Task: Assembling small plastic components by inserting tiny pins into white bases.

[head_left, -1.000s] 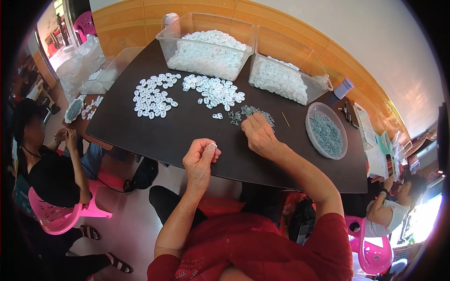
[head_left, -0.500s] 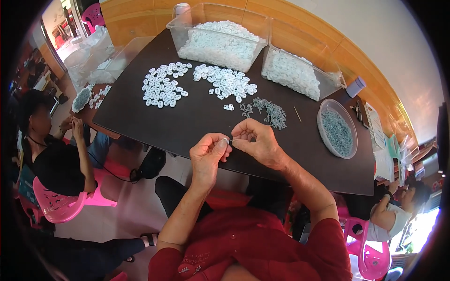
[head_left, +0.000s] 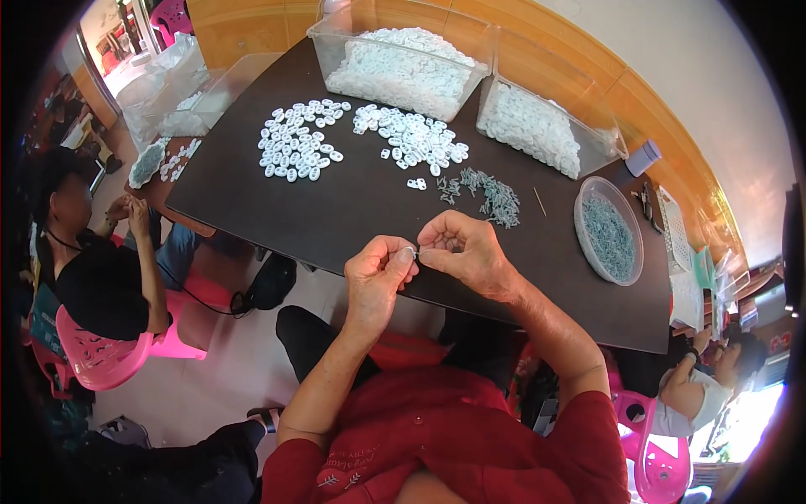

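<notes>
My left hand [head_left: 382, 273] holds a small white plastic piece [head_left: 410, 250] between thumb and fingers, just over the table's near edge. My right hand [head_left: 470, 252] meets it there, thumb and forefinger pinched at the piece's right side; whatever is in that pinch is too small to make out. Beyond the hands lies a loose heap of thin grey-green screw-like pins [head_left: 501, 204]. Several small white pieces [head_left: 416, 184] lie left of the pins. Farther back are a heap of white two-holed pieces [head_left: 420, 141] and a spread of white oval pieces [head_left: 290, 149].
Two clear bins [head_left: 403, 92] [head_left: 529, 130] full of white pieces stand along the dark table's back. A round dish [head_left: 583, 239] of pins, a thin stick [head_left: 540, 202] and a purple-capped bottle [head_left: 643, 157] are at right. Other people sit left [head_left: 109, 286] and right [head_left: 690, 391].
My hands stay together at the piece with little finger movement. The whole view has shifted slightly, so the table's things appear a little farther right.
</notes>
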Demonstrator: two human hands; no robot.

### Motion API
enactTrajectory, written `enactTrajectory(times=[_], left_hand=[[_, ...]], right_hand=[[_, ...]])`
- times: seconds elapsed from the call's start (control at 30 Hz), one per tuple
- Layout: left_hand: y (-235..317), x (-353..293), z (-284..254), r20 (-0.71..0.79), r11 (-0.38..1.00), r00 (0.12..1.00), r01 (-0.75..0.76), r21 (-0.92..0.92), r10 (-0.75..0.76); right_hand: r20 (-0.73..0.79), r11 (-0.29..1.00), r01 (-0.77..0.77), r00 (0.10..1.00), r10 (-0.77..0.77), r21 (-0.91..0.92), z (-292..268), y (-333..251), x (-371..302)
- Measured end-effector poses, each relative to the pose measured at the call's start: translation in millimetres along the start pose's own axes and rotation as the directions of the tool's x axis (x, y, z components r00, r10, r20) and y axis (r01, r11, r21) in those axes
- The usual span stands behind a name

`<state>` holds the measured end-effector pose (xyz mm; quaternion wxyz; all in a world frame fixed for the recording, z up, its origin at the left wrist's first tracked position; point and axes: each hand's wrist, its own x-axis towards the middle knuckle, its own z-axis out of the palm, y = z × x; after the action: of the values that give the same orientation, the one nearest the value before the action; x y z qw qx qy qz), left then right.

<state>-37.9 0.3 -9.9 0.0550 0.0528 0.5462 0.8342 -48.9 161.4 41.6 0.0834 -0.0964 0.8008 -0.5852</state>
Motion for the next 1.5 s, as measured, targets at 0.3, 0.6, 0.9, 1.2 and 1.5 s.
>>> enactTrajectory(times=[0.3, 0.6, 0.9, 1.2, 1.5], left_hand=[[0.3, -1.2, -2.7, 0.007, 0.999, 1.0, 0.001, 0.048, -0.002], [-2.6, -5.5, 4.7, -0.049, 0.986, 0.994, -0.092, 0.14, 0.099], [-1.1, -7.2, 3.3, -0.086, 0.99, 0.991, -0.09, 0.111, 0.1], [-4.9, -10.0, -2.4, -0.057, 0.969, 0.984, -0.156, 0.193, 0.17], [-14.3, -7.5, 3.3, -0.069, 0.872, 0.928, -0.317, 0.373, 0.366]], right_hand=[[0.028, 0.997, -0.037, 0.999, 0.035, 0.068, -0.2, 3.1, 2.6], [-0.06, 0.987, 0.002, 0.998, 0.008, 0.159, 11.5, 9.4, -0.5], [-0.157, 0.991, 0.073, 0.986, -0.055, 0.111, 22.8, 13.2, 0.0], [-0.162, 0.982, 0.074, 0.986, -0.045, 0.176, 27.3, 9.5, -2.4], [-0.228, 0.992, 0.074, 0.972, -0.049, 0.105, 33.6, 14.5, -5.1]])
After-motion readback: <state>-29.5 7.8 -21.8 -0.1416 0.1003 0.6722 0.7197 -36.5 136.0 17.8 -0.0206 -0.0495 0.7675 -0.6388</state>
